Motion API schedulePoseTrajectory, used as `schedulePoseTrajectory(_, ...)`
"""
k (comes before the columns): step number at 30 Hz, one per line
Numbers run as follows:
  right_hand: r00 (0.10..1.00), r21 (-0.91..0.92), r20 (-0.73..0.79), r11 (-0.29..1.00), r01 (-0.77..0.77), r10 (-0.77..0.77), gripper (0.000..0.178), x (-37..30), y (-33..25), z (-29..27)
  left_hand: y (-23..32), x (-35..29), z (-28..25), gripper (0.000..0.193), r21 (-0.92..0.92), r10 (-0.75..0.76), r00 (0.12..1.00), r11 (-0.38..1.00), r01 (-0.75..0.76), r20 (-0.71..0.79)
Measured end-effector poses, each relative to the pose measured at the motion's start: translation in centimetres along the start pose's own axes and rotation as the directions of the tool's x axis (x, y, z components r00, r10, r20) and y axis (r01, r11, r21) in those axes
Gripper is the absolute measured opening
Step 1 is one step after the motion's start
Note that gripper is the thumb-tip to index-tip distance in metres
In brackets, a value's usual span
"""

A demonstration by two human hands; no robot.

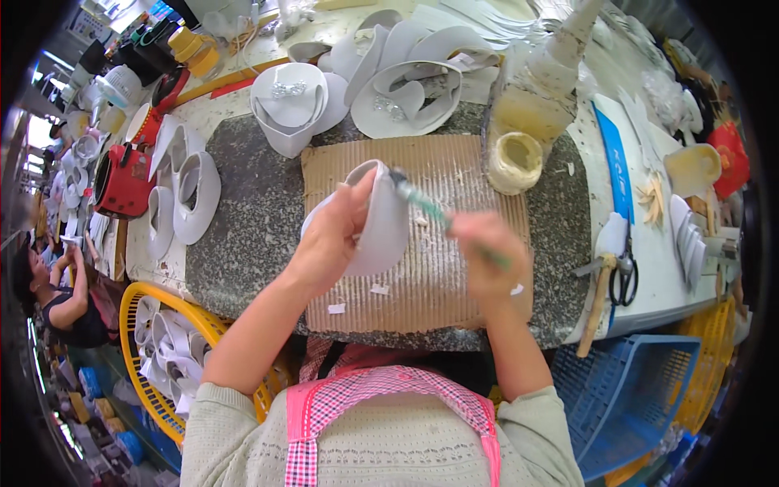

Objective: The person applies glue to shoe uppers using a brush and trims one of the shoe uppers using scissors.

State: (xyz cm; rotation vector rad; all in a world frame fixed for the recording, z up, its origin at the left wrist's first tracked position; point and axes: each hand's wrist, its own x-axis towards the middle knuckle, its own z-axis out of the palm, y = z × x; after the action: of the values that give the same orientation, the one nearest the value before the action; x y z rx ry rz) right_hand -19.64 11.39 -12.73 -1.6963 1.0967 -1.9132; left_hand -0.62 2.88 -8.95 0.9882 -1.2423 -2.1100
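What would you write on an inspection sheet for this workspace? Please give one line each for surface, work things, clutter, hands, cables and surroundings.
Surface: smeared cardboard lies on a speckled slab.
Work things: a white shoe upper; a green-handled brush, blurred, its tip at the upper's edge, contact unclear; a crusted pot on the cardboard's far right corner.
Clutter: white scraps on the cardboard; scissors and a hammer at right.
Hands: left hand grips the upper; right hand, blurred, holds the brush.
Cables: nothing seen for certain.
Surroundings: yellow basket of white pieces at left, blue crate at right, another person far left.
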Motion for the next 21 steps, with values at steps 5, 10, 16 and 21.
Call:
schedulePoseTrajectory(5, 0.933, 0.040, 0.333, 0.990, 0.132, -0.138, 0.009, -0.2, -1.2, 0.4, 0.8, -0.3, 0.1, 0.089, -0.131, -0.065, 0.995, 0.989, 0.075, 0.079)
schedulePoseTrajectory(10, 0.937, -0.068, 0.334, 0.989, 0.129, -0.100, 0.016, 0.2, -0.5, -0.1, 0.5, 0.3, -1.3, 0.094, -0.317, -0.017, 0.993, 0.947, 0.053, 0.115)
schedulePoseTrajectory(16, 0.962, -0.198, 0.267, 0.974, 0.111, -0.055, 0.009, 1.1, 0.1, 0.4, 0.5, 1.0, -1.9, 0.089, -0.446, -0.031, 0.989, 0.890, 0.094, 0.145)
schedulePoseTrajectory(21, 0.961, 0.058, 0.239, 0.986, -0.158, 0.140, 0.015, -3.2, -1.2, 0.1, 1.2, 1.6, -0.7, 0.073, -0.321, -0.115, 0.987, 0.936, 0.145, 0.111)
